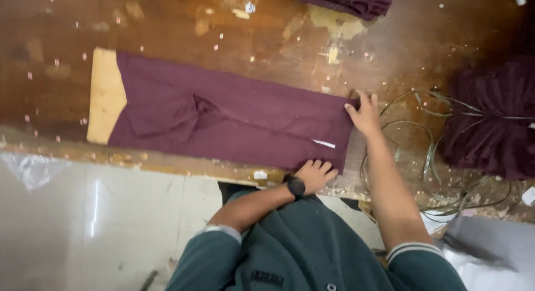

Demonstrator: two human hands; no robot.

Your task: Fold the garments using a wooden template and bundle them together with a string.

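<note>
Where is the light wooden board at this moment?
In the head view, the light wooden board lies on the left part of the brown worktable, sticking out from the left end of the folded maroon garment that covers it.

We note a worn brown wooden worktable (67,23), scarred and flecked with scraps; below its near edge, glossy pale floor tiles (83,213) reflecting light.

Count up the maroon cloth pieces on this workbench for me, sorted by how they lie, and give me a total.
Flat maroon garment stretched over a wooden board, left hand and right hand on its end: 1
Bundled maroon cloth tied with straps, at right: 1
Folded maroon cloth at top edge: 1
Total: 3
</note>
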